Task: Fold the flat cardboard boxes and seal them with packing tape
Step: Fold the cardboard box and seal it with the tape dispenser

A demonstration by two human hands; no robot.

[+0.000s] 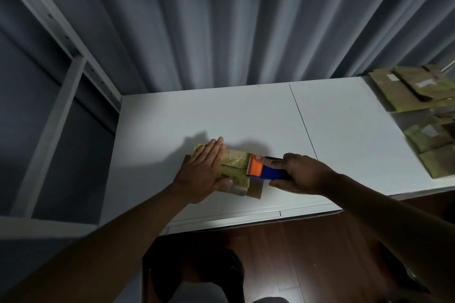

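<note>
A small folded cardboard box (pixel 236 167) lies on the white table (pixel 246 115), its top shiny with clear tape. My left hand (pixel 203 170) presses flat on the box's left half, fingers straight, thumb against the near side. My right hand (pixel 304 173) grips the blue handle of a tape dispenser (pixel 264 170). The dispenser's orange head and toothed blade sit at the box's right edge. A loose brown flap sticks out at the box's near right corner.
Flat cardboard boxes lie in two stacks at the table's right edge, one at the back (pixel 416 87) and one nearer (pixel 435 147). Grey curtains hang behind the table. A white shelf frame (pixel 61 96) stands at the left. Wooden floor shows below the table's near edge.
</note>
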